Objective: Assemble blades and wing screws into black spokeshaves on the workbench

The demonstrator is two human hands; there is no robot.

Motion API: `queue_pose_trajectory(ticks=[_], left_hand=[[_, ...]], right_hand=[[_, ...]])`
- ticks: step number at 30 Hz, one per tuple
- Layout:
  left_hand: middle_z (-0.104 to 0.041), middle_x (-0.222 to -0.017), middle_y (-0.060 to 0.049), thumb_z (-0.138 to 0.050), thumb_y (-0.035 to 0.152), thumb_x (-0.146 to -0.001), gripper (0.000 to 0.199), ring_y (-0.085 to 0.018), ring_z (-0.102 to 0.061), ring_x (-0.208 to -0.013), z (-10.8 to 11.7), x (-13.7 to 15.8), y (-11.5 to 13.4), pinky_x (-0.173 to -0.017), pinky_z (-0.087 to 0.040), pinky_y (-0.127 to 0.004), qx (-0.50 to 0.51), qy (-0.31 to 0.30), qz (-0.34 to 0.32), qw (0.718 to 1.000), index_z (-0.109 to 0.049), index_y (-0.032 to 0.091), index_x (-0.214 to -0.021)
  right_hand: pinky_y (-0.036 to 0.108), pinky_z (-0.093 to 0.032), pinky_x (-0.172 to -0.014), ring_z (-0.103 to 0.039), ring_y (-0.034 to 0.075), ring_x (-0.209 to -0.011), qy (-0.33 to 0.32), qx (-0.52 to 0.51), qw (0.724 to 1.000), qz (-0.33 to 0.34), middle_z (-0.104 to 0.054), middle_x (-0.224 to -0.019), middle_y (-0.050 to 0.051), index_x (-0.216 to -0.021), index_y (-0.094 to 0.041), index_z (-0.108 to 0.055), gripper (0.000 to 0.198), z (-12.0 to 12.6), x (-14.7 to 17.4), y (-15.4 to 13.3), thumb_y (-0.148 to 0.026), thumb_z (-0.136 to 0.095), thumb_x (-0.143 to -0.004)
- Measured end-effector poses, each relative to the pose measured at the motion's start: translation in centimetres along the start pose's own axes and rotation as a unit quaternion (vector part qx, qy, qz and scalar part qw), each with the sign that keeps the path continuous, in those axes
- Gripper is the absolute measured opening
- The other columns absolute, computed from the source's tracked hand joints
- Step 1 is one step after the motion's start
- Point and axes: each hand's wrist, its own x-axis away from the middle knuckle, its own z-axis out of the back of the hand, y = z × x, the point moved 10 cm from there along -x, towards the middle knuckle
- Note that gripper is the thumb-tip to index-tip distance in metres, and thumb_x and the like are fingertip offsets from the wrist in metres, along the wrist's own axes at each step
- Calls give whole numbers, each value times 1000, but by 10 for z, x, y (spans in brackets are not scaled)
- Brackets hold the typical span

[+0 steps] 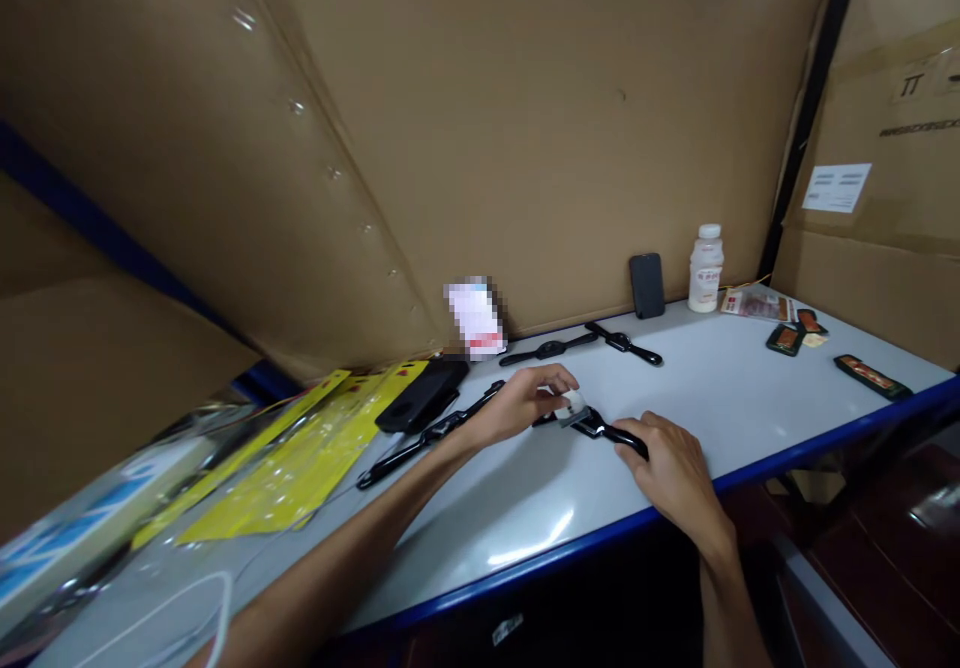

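My right hand (664, 458) is closed around one handle of a black spokeshave (622, 437) just above the table (480, 528). At the tool's middle, my left hand (536, 395) pinches a small flat pale piece with a grey lower edge (571, 408), which covers part of the spokeshave's body. Whether that piece is a blade I cannot tell. Beside my left forearm lies another black spokeshave (439, 431). Two more rest near the back wall, one lengthwise (551, 349) and one slanted (621, 341).
Yellow plastic packaging (300, 468) and a black case-like object (424, 395) are on the left. A lit phone (476, 318) leans at the back, near a dark upright phone (647, 286) and a white bottle (706, 270). Small packets (786, 338) lie right. Cardboard (525, 148) walls the back.
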Motion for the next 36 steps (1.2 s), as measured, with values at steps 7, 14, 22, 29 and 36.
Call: queue_pose_trajectory(ticks=[7, 14, 22, 29, 36], left_hand=[[-71, -89, -6, -59, 19, -84, 16, -17, -64, -80, -35, -26, -2, -75, -49, -28, -22, -48, -42, 998, -74, 16, -90], [-70, -101, -8, -54, 18, -92, 25, -21, -64, -96, -38, -2, 6, -90, -51, -35, -81, 25, -93, 992, -75, 20, -105], [-73, -94, -7, -54, 16, -92, 24, -21, -64, -90, -32, -5, 1, -86, -49, -35, -84, 38, -96, 991, -76, 19, -99], [-74, -90, -5, -63, 20, -85, 14, -19, -67, -86, -29, -12, -15, -83, -50, -30, -32, 41, -46, 998, -76, 18, -90], [-73, -79, -3, -65, 22, -82, 11, -17, -64, -75, -27, -19, -29, -73, -49, -27, -10, 52, 1, 999, -74, 15, -80]], right_hand=[[28, -43, -86, -67, 20, -99, 2, -20, 1000, -16, -74, -104, 1, -119, -31, -71, 28, -4, 0, 6, -28, -59, -94], [27, -44, -86, -68, 20, -98, 21, -42, 999, -25, -75, -104, 0, -114, -29, -72, 25, 1, -1, 7, -29, -58, -94], [28, -43, -74, -71, 21, -88, 37, -20, 998, -56, -78, -94, -2, -100, -32, -74, 15, 5, 1, 8, -33, -62, -90], [28, -45, -77, -71, 21, -92, 52, 13, 998, -38, -77, -102, -1, -104, -31, -74, 19, 4, 1, 6, -36, -58, -94], [29, -44, -73, -70, 22, -89, 51, 19, 998, -35, -77, -100, 0, -103, -31, -75, 18, 5, 0, 4, -34, -59, -94]])
